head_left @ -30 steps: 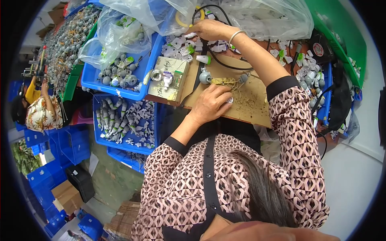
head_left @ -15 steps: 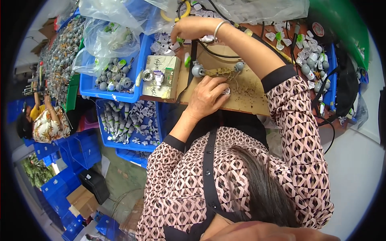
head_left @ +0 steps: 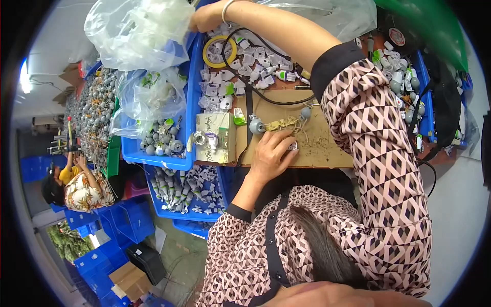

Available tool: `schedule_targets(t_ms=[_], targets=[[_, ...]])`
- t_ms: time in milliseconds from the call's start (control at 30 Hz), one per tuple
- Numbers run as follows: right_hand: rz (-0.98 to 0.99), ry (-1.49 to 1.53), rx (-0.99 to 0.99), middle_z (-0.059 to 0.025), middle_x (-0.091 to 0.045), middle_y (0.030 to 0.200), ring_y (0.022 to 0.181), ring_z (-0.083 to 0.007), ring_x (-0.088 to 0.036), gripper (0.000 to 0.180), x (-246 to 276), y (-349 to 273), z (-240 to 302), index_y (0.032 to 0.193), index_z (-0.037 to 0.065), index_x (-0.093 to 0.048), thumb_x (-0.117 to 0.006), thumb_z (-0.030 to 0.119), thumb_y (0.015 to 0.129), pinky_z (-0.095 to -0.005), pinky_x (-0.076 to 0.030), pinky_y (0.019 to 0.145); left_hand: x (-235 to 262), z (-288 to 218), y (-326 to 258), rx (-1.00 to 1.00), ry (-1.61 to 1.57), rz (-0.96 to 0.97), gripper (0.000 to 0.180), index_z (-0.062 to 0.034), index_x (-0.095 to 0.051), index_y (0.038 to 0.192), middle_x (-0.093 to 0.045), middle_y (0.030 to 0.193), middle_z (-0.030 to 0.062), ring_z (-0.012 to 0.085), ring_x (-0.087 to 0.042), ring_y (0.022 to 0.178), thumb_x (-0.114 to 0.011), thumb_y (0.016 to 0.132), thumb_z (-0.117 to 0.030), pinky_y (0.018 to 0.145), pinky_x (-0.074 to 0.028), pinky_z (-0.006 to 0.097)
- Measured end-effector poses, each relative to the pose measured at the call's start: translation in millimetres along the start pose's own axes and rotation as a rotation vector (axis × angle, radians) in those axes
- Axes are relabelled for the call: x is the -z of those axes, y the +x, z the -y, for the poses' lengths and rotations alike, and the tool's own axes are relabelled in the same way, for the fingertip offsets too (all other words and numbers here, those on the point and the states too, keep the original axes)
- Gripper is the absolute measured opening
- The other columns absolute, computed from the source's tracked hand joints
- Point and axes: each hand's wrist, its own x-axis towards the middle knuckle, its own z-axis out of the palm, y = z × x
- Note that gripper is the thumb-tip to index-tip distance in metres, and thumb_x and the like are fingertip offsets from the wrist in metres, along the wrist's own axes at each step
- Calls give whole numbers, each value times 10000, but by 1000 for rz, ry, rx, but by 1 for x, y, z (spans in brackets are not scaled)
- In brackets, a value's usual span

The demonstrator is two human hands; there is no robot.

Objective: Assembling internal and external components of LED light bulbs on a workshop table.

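Note:
My left hand lies near the front edge of a brown board, palm down with fingers curled. A small clear plastic piece shows at its thumb side, seemingly held; the fingers partly hide it. Just beyond the fingertips are a grey ball-shaped part and a bundle of yellowish wires, with a second grey ball at the other end. My right hand reaches far forward and left, to the edge of a clear plastic bag. Its fingertips are hidden, so its grip is unclear.
A blue bin at left contains grey balls; a lower blue tray holds white-grey parts. Clear plastic pieces, a yellow tape roll and a black cable lie beyond the board. Another person works far left.
My right hand has moved forward and left, from above the clear pieces to the plastic bag. The whole view has shifted, while my left hand stays beside the wires.

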Motion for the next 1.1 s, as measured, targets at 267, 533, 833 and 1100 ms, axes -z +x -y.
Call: schedule_targets(t_ms=[267, 533, 833, 1100], targets=[[-27, -32, -186, -182, -692, 1014, 919, -311, -685, 274, -47, -18, -24, 1026, 6, -668, -608, 189, 831, -393, -550, 774, -4, -3, 18, -47, -26, 30, 290, -55, -638, 1020, -622, 1082, 98, 295, -580, 903, -724, 756, -138, 784, -495, 376], [155, 669, -348, -67, -659, 759, 648, -172, -618, 234, -31, -29, -17, 893, 39, -695, -492, 37, 777, -293, -487, 561, -2, -1, 17, -36, -32, 25, 306, -51, -636, 1032, -620, 1088, 97, 292, -579, 903, -728, 754, -139, 795, -492, 375], [-113, 340, -274, -160, -700, 960, 896, -299, -679, 221, -44, -49, 16, 946, 117, -740, -611, 122, 766, -410, -518, 756, -4, 2, 10, -34, -22, -2, 292, -50, -635, 1029, -615, 1084, 93, 293, -573, 919, -722, 767, -145, 802, -493, 376], [-176, 185, -455, -152, -685, 1077, 1015, -306, -656, 271, -90, -28, 8, 1003, 101, -719, -616, 169, 761, -428, -530, 833, -8, 1, 8, -34, -49, -3, 273, -53, -636, 1025, -603, 1099, 82, 292, -564, 957, -706, 786, -163, 818, -490, 380]])
